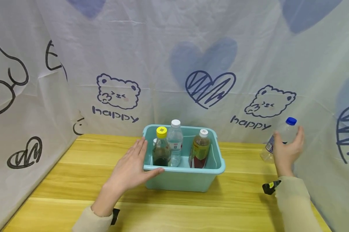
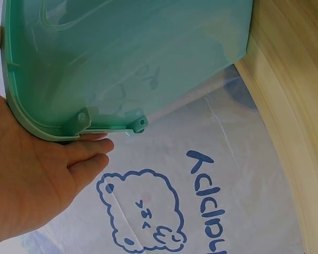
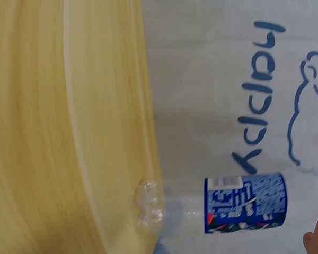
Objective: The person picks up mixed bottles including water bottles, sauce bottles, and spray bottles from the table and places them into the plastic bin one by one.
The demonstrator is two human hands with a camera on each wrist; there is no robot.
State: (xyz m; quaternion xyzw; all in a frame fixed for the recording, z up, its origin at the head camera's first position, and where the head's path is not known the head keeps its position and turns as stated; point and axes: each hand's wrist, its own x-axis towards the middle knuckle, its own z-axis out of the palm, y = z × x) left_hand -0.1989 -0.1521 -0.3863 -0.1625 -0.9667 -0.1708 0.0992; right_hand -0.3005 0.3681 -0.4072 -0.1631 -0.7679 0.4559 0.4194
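Note:
A light teal plastic basket (image 1: 180,178) stands on the wooden table. Inside it are several bottles: a yellow-capped bottle (image 1: 161,151), a clear white-capped bottle (image 1: 175,141) and a bottle of reddish-brown drink (image 1: 200,149). My left hand (image 1: 129,167) lies along the basket's left front corner, fingers straight and thumb on the front rim. At the far right, a clear blue-capped bottle (image 1: 291,121) with a blue label (image 3: 246,203) stands near the cloth. My right hand (image 1: 288,151) is at its upper part, thumb and fingers spread on either side; contact is unclear.
A pale cloth (image 1: 162,64) printed with bears and hearts hangs behind the table (image 1: 238,199) and along both sides. The basket is close to the back cloth. Wooden tabletop lies between the basket and the blue-capped bottle.

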